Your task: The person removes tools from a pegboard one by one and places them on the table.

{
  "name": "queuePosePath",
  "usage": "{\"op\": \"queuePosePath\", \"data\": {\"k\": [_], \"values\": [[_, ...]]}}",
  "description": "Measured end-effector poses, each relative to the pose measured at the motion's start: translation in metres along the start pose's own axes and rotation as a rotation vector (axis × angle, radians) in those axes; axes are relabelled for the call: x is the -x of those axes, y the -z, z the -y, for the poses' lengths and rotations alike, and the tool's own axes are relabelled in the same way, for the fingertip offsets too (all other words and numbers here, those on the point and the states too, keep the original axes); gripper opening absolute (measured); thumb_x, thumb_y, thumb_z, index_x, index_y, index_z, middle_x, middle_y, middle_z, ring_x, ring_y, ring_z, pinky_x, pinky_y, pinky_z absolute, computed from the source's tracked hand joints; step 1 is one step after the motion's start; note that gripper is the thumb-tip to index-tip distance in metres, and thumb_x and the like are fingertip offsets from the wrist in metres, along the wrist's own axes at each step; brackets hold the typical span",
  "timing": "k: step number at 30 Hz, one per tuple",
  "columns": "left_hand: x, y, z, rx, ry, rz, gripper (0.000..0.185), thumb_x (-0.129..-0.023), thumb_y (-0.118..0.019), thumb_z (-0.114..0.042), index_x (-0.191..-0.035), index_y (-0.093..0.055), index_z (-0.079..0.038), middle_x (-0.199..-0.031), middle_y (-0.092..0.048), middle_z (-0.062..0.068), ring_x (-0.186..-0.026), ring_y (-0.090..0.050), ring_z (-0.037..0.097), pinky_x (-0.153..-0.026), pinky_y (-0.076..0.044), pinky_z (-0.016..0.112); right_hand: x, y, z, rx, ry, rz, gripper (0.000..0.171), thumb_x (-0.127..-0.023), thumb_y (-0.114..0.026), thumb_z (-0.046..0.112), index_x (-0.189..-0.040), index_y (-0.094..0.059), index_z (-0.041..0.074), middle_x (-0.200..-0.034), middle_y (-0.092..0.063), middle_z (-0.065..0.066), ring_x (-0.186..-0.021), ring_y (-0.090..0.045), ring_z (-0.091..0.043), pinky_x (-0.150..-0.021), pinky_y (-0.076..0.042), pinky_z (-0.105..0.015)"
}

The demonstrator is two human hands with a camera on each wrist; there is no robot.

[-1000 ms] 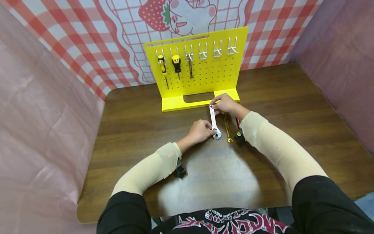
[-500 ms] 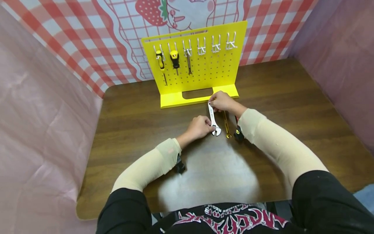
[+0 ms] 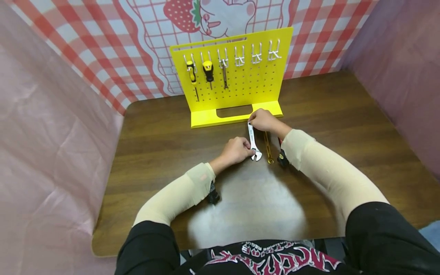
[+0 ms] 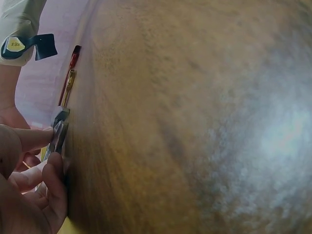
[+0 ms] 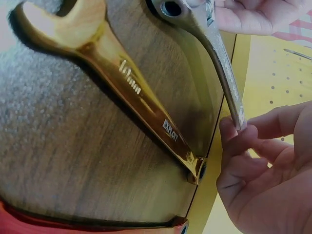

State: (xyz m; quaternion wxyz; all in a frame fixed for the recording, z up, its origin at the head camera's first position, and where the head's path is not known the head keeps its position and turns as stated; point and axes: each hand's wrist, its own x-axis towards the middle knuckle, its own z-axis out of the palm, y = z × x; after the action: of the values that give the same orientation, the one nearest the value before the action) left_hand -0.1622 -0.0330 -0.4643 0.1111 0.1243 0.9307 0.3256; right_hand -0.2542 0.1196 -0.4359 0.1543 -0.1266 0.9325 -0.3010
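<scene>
In front of the yellow pegboard stand, on the brown table, the silver adjustable wrench is held at both ends. Its jaw end is pinched by the left hand, its handle tip by the curled fingers of the right hand. A gold spanner is seen just beside it, apparently untouched.

2 wrenches, 3 hung tools, 1 pegboard.
</scene>
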Motion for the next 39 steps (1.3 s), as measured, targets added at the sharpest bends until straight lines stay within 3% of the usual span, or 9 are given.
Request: {"op": "queuePosePath", "data": {"k": [10,14,17,20,27,34,39], "values": [[-0.0014,-0.0004,0.0011,-0.013,0.001,0.006,0.023,-0.077,-0.079,-0.036,-0.077,-0.066,-0.017,-0.07,-0.062,-0.008,-0.067,-0.057,0.013,-0.057,-0.044,0.024,-0.0035,-0.003,-0.001,0.079,0.006,0.023,0.028,-0.085,-0.05,0.007,-0.101,-0.072,0.001,-0.098,-0.067,-0.014,-0.078,-0.056,-0.025,-0.066,-0.046,-0.033],[-0.0018,-0.0015,0.0013,-0.014,0.004,0.006,0.024,-0.076,-0.079,-0.037,-0.076,-0.066,-0.018,-0.069,-0.061,-0.009,-0.066,-0.056,0.013,-0.057,-0.044,0.025,-0.0043,-0.0029,-0.0013,0.101,0.024,0.027,0.025,-0.083,-0.049,0.005,-0.09,-0.073,0.002,-0.08,-0.065,-0.01,-0.066,-0.051,-0.022,-0.058,-0.041,-0.029],[-0.0016,-0.0023,0.0006,-0.02,0.009,0.013,0.023,-0.076,-0.08,-0.037,-0.076,-0.066,-0.018,-0.069,-0.061,-0.009,-0.066,-0.057,0.012,-0.057,-0.044,0.025,-0.0038,-0.0038,-0.0013,0.117,0.028,0.031,0.022,-0.083,-0.049,0.005,-0.078,-0.07,0.003,-0.062,-0.052,-0.005,-0.055,-0.042,-0.018,-0.051,-0.033,-0.028],[-0.0013,-0.0028,-0.0003,-0.03,0.008,0.015,0.023,-0.076,-0.08,-0.037,-0.075,-0.066,-0.018,-0.069,-0.062,-0.009,-0.066,-0.057,0.012,-0.057,-0.044,0.024,-0.0027,-0.0054,-0.0005,0.131,0.033,0.032,0.021,-0.082,-0.049,0.006,-0.074,-0.067,0.004,-0.057,-0.044,-0.002,-0.052,-0.037,-0.016,-0.049,-0.03,-0.027],[-0.0009,-0.0026,-0.0012,-0.036,0.019,0.015,0.023,-0.076,-0.08,-0.037,-0.074,-0.066,-0.019,-0.068,-0.061,-0.009,-0.066,-0.056,0.013,-0.057,-0.044,0.025,-0.0014,-0.0089,-0.0004,0.149,0.037,0.016,0.026,-0.082,-0.05,0.008,-0.092,-0.074,0.003,-0.078,-0.063,-0.007,-0.064,-0.05,-0.021,-0.055,-0.038,-0.028],[-0.0009,-0.0021,-0.0005,-0.03,0.026,0.015,0.023,-0.076,-0.079,-0.038,-0.075,-0.066,-0.019,-0.068,-0.061,-0.01,-0.066,-0.056,0.013,-0.057,-0.044,0.025,-0.0007,-0.0082,-0.0034,0.162,0.036,0.02,0.027,-0.085,-0.049,0.009,-0.094,-0.074,0.005,-0.07,-0.058,-0.008,-0.055,-0.043,-0.019,-0.051,-0.033,-0.028],[-0.002,-0.002,-0.0001,-0.036,0.019,0.003,0.023,-0.076,-0.079,-0.039,-0.074,-0.066,-0.02,-0.068,-0.061,-0.01,-0.065,-0.056,0.013,-0.056,-0.044,0.025,0.0014,-0.0072,-0.0021,0.14,0.017,0.027,0.033,-0.085,-0.049,0.01,-0.109,-0.071,0.003,-0.092,-0.066,-0.011,-0.062,-0.051,-0.022,-0.054,-0.038,-0.03]]}}
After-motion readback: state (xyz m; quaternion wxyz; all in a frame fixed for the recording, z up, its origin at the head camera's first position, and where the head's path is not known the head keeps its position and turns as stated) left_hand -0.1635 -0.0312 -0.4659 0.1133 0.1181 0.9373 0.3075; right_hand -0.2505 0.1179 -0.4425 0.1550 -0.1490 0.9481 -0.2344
